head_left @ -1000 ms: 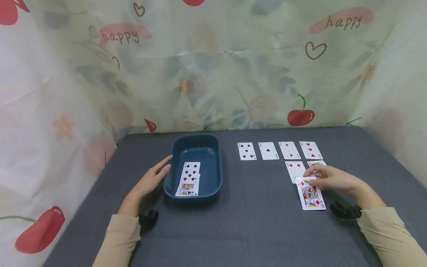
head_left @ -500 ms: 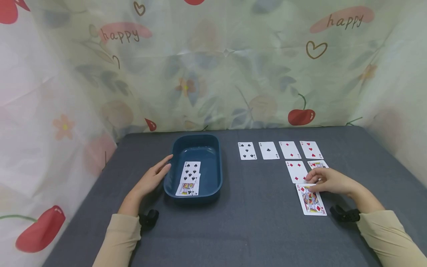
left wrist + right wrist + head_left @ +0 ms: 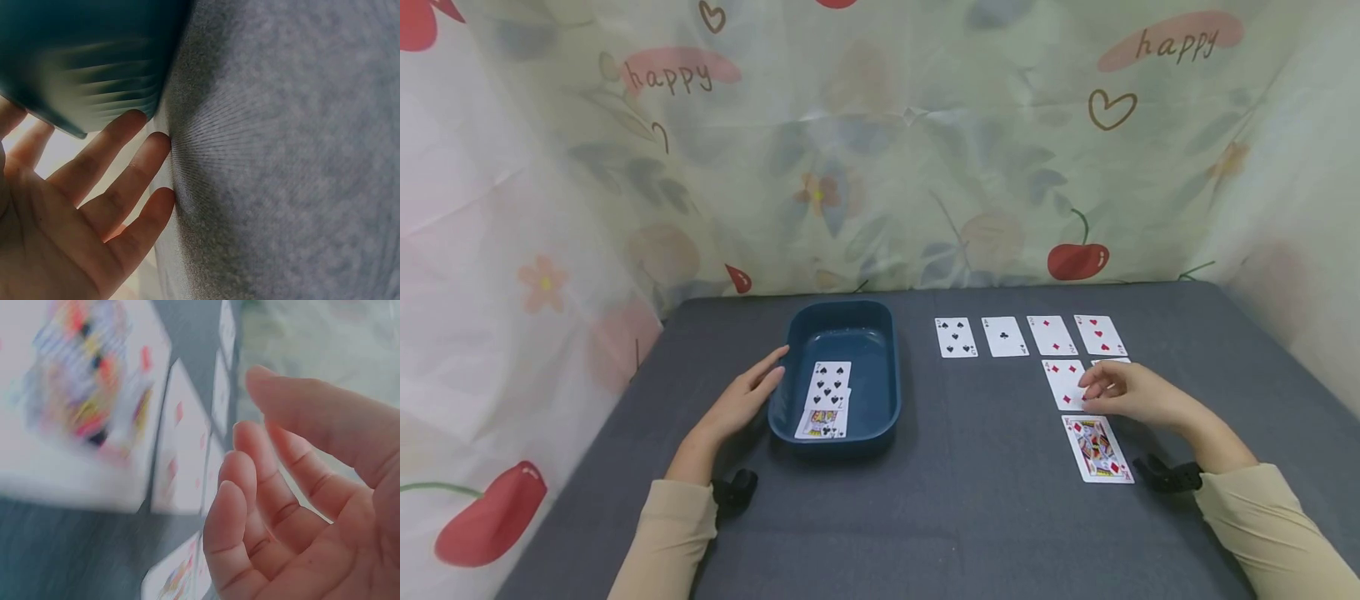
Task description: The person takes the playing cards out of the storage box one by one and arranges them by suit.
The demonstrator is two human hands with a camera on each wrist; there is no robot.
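My left hand [image 3: 730, 410] rests at the left side of a blue tray [image 3: 896, 375], its fingers spread. In the left wrist view the fingertips lie by the tray's wall [image 3: 100, 75] and the grey cloth. Inside the tray lie overlapping playing cards [image 3: 829, 383], one a spade. My right hand [image 3: 1150, 404] hovers over the cards at right, fingers loosely bent and holding nothing. Just below it lies a king of diamonds [image 3: 1099, 454], apart from the fingers. A diamond card [image 3: 1062, 379] is beside the fingertips. The hand mostly hides a face card [image 3: 175, 575], seen partly in the right wrist view.
Along the back right runs a row of cards: a spade card [image 3: 956, 337], an ace of clubs [image 3: 1004, 337], a two of diamonds [image 3: 1051, 336] and a heart card [image 3: 1100, 336]. Dark cloth [image 3: 880, 533] covers the table. A patterned curtain [image 3: 880, 208] stands behind it.
My right hand slid the king of diamonds toward me, beneath the diamond card, then let go and lifted away from it. The left hand and tray have not moved.
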